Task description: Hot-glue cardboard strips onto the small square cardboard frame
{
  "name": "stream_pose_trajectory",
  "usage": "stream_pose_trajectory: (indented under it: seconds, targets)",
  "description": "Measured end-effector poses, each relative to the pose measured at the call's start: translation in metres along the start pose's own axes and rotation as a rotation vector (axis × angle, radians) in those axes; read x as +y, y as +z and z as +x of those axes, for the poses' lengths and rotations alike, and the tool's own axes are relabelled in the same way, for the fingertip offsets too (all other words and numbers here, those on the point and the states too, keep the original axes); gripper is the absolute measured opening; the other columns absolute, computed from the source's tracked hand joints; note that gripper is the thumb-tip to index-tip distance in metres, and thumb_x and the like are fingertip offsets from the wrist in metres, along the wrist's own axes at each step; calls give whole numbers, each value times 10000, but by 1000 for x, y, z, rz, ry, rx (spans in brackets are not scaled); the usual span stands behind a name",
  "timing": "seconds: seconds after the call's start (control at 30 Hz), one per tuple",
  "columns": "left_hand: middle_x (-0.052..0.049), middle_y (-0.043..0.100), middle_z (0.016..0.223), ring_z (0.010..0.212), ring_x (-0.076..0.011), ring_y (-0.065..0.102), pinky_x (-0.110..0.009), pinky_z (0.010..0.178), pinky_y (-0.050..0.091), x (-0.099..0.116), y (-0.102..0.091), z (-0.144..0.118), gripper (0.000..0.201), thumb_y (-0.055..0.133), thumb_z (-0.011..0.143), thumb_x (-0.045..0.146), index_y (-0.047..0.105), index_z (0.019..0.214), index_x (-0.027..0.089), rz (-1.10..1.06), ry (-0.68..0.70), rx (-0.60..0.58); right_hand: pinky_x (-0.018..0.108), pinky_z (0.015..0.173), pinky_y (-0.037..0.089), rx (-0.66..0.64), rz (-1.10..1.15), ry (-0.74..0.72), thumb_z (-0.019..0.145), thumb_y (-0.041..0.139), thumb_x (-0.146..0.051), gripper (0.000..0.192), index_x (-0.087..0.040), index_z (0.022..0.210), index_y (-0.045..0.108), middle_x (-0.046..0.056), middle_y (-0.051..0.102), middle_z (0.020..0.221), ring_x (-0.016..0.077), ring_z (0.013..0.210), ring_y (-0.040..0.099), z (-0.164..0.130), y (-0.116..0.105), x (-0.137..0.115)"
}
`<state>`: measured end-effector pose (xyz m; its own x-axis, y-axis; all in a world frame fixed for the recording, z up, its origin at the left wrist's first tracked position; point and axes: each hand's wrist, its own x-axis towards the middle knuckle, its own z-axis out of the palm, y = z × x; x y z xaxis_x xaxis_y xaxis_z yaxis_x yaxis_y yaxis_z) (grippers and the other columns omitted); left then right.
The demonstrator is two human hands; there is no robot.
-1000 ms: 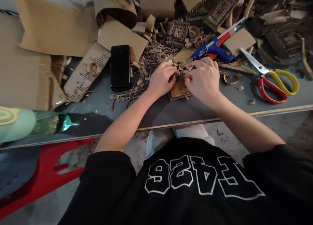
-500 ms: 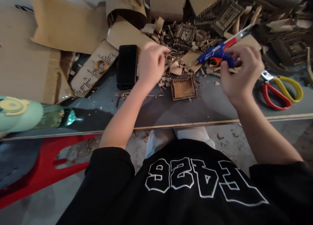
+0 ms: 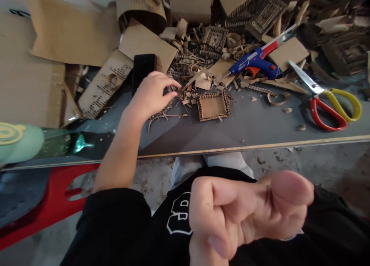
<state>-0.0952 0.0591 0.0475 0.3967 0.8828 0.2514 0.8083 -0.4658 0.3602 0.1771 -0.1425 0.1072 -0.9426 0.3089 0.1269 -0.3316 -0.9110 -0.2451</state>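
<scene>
The small cardboard tray (image 3: 213, 107) lies on the worktop (image 3: 179, 137), to the right of the nearer left hand (image 3: 153, 94), its slightly longer axis running roughly side to side; that hand's thumb and forefinger are parted, with nothing seen between them. The right hand (image 3: 248, 212) is raised before the black shirt (image 3: 127, 227), fingers curled, whether pinching anything one cannot tell. It partly hides the shirt's white-outlined lettering, too little to read, and no brand is legible.
</scene>
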Motion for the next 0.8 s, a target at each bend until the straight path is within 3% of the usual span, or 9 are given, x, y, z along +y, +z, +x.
stream_pose_trajectory:
  seconds: [0.1,0.23,0.37,0.47,0.57,0.67,0.73,0.8]
  targets:
    - [-89,816,1096,1172,-312,697,-499,1088,570,6,12,3,282,651,995,435,843,1085,249,-8,56,-59,329,437,392,67,54,21,429,490,-1038,823,-490,1009,690,-18,698,754,259,509,594,2,1,-5]
    - [-80,815,1086,1205,-314,683,-515,1097,557,15,23,13,264,627,1023,415,844,1065,273,-23,98,-89,280,397,312,33,-8,7,530,486,-985,697,-475,923,753,-1,635,680,207,426,506,10,10,-10]
    - [-84,816,1104,1213,-324,678,-533,1100,553,11,29,23,238,642,1020,393,843,1079,281,-38,124,-79,289,399,332,31,5,-103,583,440,-1020,778,-454,1011,761,-4,503,573,212,417,476,9,8,-7]
    - [-85,813,1130,1235,-322,671,-535,1126,544,8,31,28,221,654,1013,363,843,1090,279,-37,132,-84,294,400,353,-24,1,-155,648,463,-1010,740,-445,1053,718,-16,496,609,206,414,472,6,4,-7]
    - [-86,804,1160,1255,-320,653,-519,1119,551,9,35,31,218,665,1005,357,854,1078,275,-17,148,-114,301,413,360,-131,-30,-44,759,525,-949,641,-393,1044,668,-1,605,717,177,403,433,0,3,-15]
    - [-94,792,1150,1228,-324,648,-506,1076,568,7,44,34,246,664,1010,407,866,1026,269,11,152,-111,277,461,305,-109,-64,58,880,512,-933,610,-333,973,559,-20,597,681,143,415,335,-7,1,-29]
    - [-96,788,1120,1217,-330,649,-500,1043,577,4,48,35,269,663,1010,438,869,970,270,22,145,-79,264,514,303,-58,-148,29,982,474,-867,579,-290,936,483,-36,553,647,135,463,349,-12,-4,-42]
    - [-92,793,1078,1203,-331,660,-489,1017,583,0,47,34,259,678,1001,442,868,934,278,11,134,-49,256,549,349,2,-347,-135,1080,429,-740,502,-266,917,454,-49,509,635,132,503,412,-14,-14,-59]
